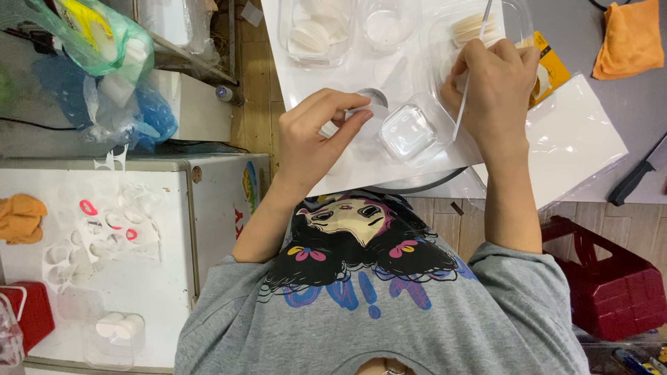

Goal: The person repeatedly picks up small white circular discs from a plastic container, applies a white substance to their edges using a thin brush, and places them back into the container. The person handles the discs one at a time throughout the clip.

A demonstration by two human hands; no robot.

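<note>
My left hand (316, 135) pinches a small white round piece (372, 107) between thumb and fingers over a white tray (361, 69). My right hand (495, 90) grips a thin white stick (464, 104) that runs up past a clear container of pale round discs (476, 28). A small clear plastic cup (410, 132) lies on the tray between both hands. Two more clear containers sit at the tray's far side, one (316, 31) holding white discs, the other (385, 24) looking empty.
A white sheet (577, 139) lies right of the tray, with a black-handled knife (636, 177) and an orange cloth (629, 38) beyond. A red plastic stool (611, 285) stands lower right. At left, a white cabinet top (104, 278) carries clear plastic moulds, with bags above.
</note>
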